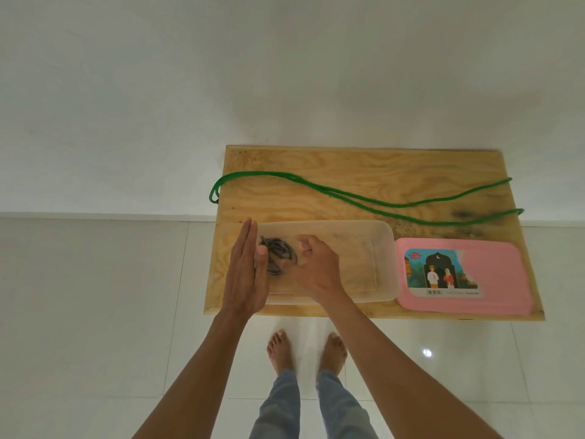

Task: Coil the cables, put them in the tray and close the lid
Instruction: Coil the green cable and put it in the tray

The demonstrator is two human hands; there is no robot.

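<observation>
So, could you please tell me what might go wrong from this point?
The dark coiled cable in the clear tray looks loose and could spring open once the hands leave it. The green cable overhangs the wooden board at both ends, so it might slide off when pulled.

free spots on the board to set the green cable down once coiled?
Bare wood lies behind the green cable up to the board's far edge, and in the strip between cable and clear tray. The tray's right half is bare too. Crowded: the tray's left end, with the black coil and both hands; pink lid fills the near right corner.
</observation>
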